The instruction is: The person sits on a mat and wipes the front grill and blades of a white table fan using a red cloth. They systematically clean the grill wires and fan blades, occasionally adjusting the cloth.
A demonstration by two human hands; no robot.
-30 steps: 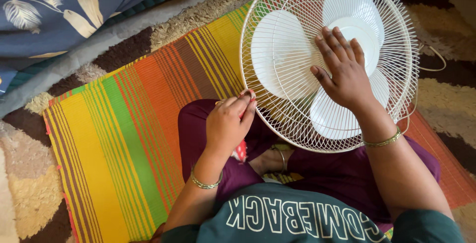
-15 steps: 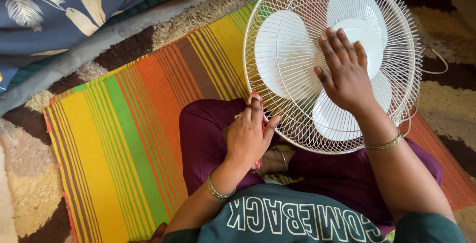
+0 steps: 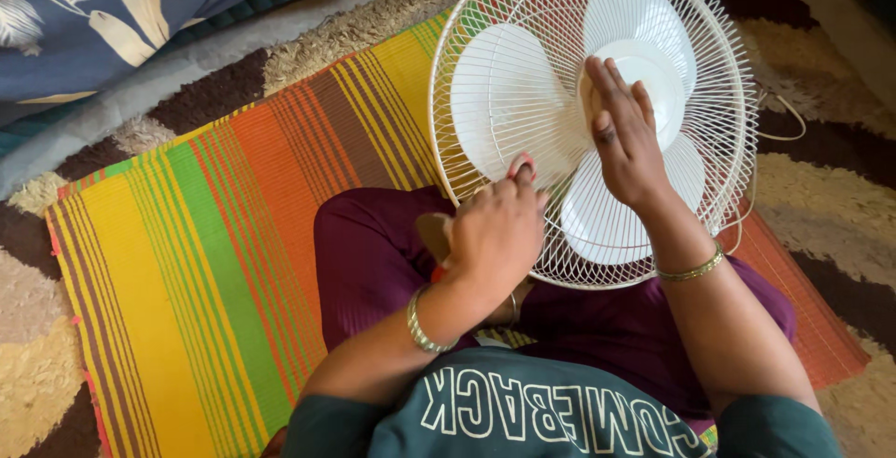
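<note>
A white fan with a round wire guard (image 3: 709, 38) and white blades (image 3: 504, 103) lies tilted against my lap. My right hand (image 3: 627, 145) rests flat on the guard over the hub, fingers straight and close together. My left hand (image 3: 497, 232) is closed at the guard's lower left edge, fingertips touching the wires. A bit of red cloth (image 3: 436, 274) peeks out under its wrist; most of the cloth is hidden by the hand. Both wrists carry thin bangles.
I sit cross-legged on a mat (image 3: 215, 234) striped in orange, yellow and green, laid over a shaggy brown and beige rug (image 3: 821, 197). Blue bedding with a feather print (image 3: 112, 10) lies at the top left. The fan's white cord (image 3: 791, 112) loops off to the right.
My left hand moved from my lap up and right to the guard's lower edge, with the red cloth in it. My right hand turned slightly on the grille. The view shifted a little.
</note>
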